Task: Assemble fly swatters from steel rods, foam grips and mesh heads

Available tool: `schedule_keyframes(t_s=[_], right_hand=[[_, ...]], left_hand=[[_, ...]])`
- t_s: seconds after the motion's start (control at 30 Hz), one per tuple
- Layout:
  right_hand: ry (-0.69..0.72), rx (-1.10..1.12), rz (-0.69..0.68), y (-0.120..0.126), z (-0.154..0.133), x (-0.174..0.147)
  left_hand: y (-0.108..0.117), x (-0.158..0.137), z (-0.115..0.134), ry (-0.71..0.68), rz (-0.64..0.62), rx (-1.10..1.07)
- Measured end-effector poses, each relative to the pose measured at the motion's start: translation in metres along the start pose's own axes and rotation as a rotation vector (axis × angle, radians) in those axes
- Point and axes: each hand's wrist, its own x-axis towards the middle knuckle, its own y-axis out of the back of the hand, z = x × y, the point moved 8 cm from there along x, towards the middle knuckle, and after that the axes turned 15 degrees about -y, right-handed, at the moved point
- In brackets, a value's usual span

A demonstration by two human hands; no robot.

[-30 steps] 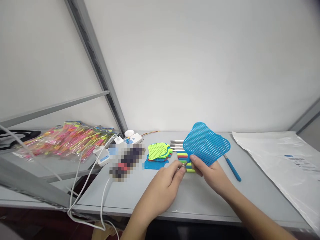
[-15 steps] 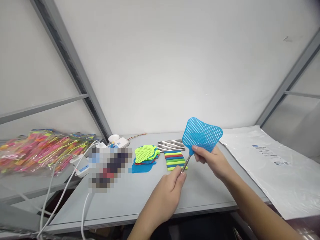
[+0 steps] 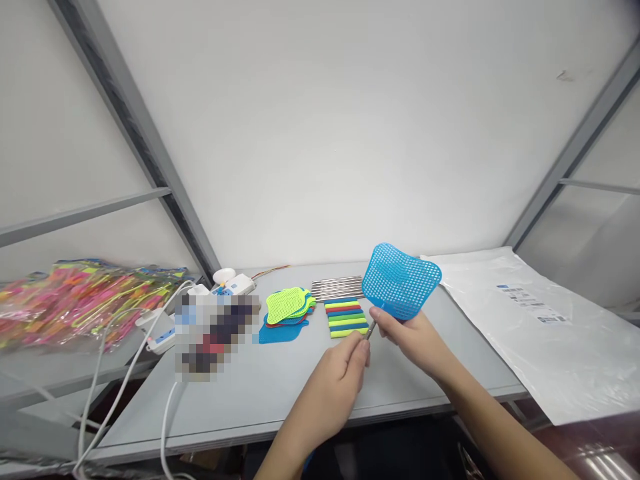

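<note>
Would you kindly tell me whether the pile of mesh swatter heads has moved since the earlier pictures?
No: against the metal rods on the grey table, the pile of mesh swatter heads lies in the same place, left of them.

Bright, diffuse light; edges apparently blurry

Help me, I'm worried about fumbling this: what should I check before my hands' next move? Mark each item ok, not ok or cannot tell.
1. Left hand has a grip on the metal rod: ok, closed around it.
2. Right hand has a grip on the blue mesh head: ok, held at its lower end.
3. Rod fully seated in the head: cannot tell, the joint is too small to judge.
4. Coloured sticks laid in order: ok, side by side.
5. Stack of mesh heads squared up: not ok, edges are uneven.
</note>
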Motion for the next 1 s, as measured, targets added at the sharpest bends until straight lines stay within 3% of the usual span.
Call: schedule_keyframes(t_s=[0.13,0.3,0.4,0.5,0.57,0.7,0.77,0.87,1.0], right_hand=[[0.004,0.003,0.098,0.022,0.008,0.0],[0.114,0.19,0.411,0.095,-0.003,0.005],[0.183,0.286,0.43,0.118,-0.012,0.005],[0.154,0.355,0.391,0.109,-0.007,0.0],[0.071,0.318,0.311,0.083,0.004,-0.003],[-0.081,0.114,-0.096,0.006,0.021,-0.014],[-0.058,0.038,-0.183,-0.011,0.018,-0.021],[-0.005,-0.08,-0.176,-0.007,0.008,-0.024],[-0.013,-0.105,-0.083,0.024,0.004,-0.019]], left_hand=[[-0.012,0.002,-0.005,-0.001,-0.076,0.087],[-0.011,-0.001,-0.006,0.021,-0.186,0.263],[-0.006,-0.006,-0.003,0.024,-0.225,0.316],[-0.005,-0.009,0.001,0.027,-0.249,0.301],[-0.004,-0.009,0.003,0.027,-0.233,0.285],[-0.001,-0.01,0.009,0.016,-0.177,0.302],[-0.001,-0.013,0.011,0.016,-0.167,0.338],[0.0,-0.019,0.009,0.029,-0.183,0.392],[0.003,-0.028,0.0,0.075,-0.212,0.451]])
